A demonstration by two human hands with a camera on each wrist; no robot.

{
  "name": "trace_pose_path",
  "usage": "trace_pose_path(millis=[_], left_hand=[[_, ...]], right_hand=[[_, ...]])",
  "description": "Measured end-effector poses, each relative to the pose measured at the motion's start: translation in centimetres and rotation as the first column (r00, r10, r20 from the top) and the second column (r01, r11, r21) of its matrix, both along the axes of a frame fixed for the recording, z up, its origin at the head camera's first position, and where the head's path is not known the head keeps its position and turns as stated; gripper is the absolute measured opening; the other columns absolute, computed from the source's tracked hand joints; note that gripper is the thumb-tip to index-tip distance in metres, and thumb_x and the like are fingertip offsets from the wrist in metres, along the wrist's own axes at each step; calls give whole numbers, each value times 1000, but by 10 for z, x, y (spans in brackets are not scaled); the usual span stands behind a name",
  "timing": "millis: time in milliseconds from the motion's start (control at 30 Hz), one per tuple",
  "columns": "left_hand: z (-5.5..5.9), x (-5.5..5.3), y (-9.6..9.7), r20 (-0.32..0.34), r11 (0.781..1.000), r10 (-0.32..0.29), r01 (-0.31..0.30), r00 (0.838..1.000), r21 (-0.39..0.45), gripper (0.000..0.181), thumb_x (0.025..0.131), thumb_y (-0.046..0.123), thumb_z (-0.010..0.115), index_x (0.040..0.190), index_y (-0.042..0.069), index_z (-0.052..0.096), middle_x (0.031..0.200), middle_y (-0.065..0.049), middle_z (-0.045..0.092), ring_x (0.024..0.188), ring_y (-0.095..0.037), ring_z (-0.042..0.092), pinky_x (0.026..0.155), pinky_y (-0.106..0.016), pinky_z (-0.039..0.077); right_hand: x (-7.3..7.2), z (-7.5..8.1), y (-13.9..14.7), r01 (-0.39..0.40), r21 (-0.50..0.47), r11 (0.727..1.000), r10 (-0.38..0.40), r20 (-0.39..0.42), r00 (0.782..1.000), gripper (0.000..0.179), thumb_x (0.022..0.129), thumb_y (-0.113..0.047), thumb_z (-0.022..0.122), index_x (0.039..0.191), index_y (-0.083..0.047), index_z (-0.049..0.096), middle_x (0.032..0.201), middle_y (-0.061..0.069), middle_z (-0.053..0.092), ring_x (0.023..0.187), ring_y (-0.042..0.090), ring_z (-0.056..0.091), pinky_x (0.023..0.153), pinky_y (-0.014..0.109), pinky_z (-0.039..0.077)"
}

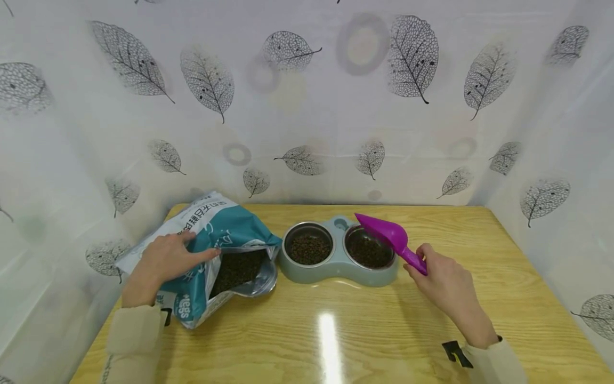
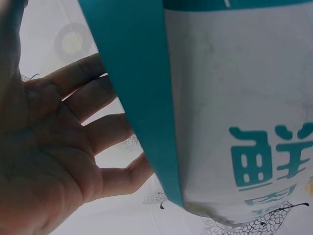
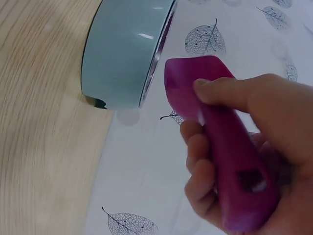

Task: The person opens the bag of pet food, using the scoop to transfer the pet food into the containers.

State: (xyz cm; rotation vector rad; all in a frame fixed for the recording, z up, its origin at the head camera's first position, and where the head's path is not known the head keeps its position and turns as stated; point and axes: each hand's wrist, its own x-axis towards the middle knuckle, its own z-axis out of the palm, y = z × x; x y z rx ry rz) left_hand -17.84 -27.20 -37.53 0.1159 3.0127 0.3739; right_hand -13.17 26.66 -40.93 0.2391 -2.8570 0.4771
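My right hand point(image 1: 447, 285) grips a purple scoop point(image 1: 387, 230) by its handle, thumb along the top in the right wrist view. The scoop's head is tilted above the right bowl of a pale blue-green double pet bowl point(image 1: 336, 271). Brown kibble point(image 1: 310, 249) lies in both steel bowls. On the left, a teal and white pet food bag point(image 1: 230, 226) lies on its side, its mouth gaping towards the bowls, with dark kibble inside. My left hand point(image 1: 168, 260) rests on the bag; its fingers stretch along the bag's side in the left wrist view.
Everything stands on a wood-grain table point(image 1: 384, 330), which ends at the back against a pale leaf-print curtain point(image 1: 307, 117). The curtain also hangs along both sides. The bag's corner lies right beside the double bowl's left end.
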Motion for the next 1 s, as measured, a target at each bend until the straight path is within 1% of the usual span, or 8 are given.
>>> trace_pose_path(millis=[67, 133, 200, 300, 533, 767, 833, 1000], left_hand=[[0, 0, 0, 2, 1000, 1, -1, 1000, -1, 103, 86, 76, 60, 144, -9, 53, 131, -42, 58, 93, -46, 67, 73, -53, 53], [1, 1, 0, 4, 1000, 1, -1, 1000, -2, 103, 86, 76, 60, 144, -9, 52, 131, -42, 58, 92, -45, 67, 71, -52, 53], [1, 1, 0, 4, 1000, 2, -2, 1000, -3, 103, 86, 76, 60, 144, -9, 53, 131, -41, 58, 92, -45, 67, 71, -52, 53], [1, 1, 0, 1, 1000, 3, -3, 1000, -1, 103, 86, 76, 60, 144, -9, 53, 131, -41, 58, 92, -45, 67, 72, -53, 53], [1, -1, -1, 5, 1000, 0, 0, 1000, -2, 103, 86, 77, 60, 144, -9, 53, 132, -41, 58, 92, -44, 67, 71, -51, 53], [1, -2, -1, 8, 1000, -4, 4, 1000, 0, 103, 87, 76, 59, 144, -9, 52, 132, -41, 58, 90, -43, 68, 71, -51, 53], [1, -2, -2, 7, 1000, -6, 6, 1000, 2, 103, 87, 76, 60, 144, -9, 52, 133, -41, 58, 91, -43, 67, 72, -52, 53], [0, -1, -2, 3, 1000, -4, 4, 1000, 0, 102, 86, 76, 59, 144, -8, 52, 134, -41, 57, 96, -45, 67, 73, -52, 52]], right_hand=[[0, 2, -2, -24, -77, 997, 27, 36, 999, 25, 95, -25, 73, 104, -6, 59, 60, -3, 50, 48, 8, 40, 41, 24, 32], [2, 4, -6, -62, -172, 983, 77, 82, 994, 26, 99, -26, 69, 110, -4, 61, 60, -4, 51, 47, 5, 40, 41, 21, 33], [4, 7, -12, -99, -266, 959, 138, 133, 981, 27, 101, -27, 66, 113, -3, 63, 60, -5, 51, 47, 2, 39, 41, 20, 33], [8, 10, -23, -149, -341, 928, 221, 183, 958, 26, 102, -29, 65, 112, -5, 66, 59, -8, 48, 47, -1, 36, 41, 19, 33], [15, 12, -50, -270, -369, 890, 373, 245, 895, 28, 101, -32, 66, 115, -9, 69, 62, -13, 52, 49, -3, 38, 43, 18, 35], [17, 8, -84, -418, -407, 812, 531, 221, 818, 21, 100, -33, 68, 105, -13, 70, 63, -15, 53, 50, -5, 40, 43, 18, 38], [17, 7, -97, -438, -393, 809, 547, 230, 805, 25, 96, -35, 73, 105, -12, 70, 64, -16, 55, 51, -6, 43, 45, 18, 40], [15, 4, -126, -453, -346, 821, 554, 299, 777, 31, 88, -32, 80, 108, -10, 71, 71, -15, 60, 58, -5, 51, 55, 18, 45]])
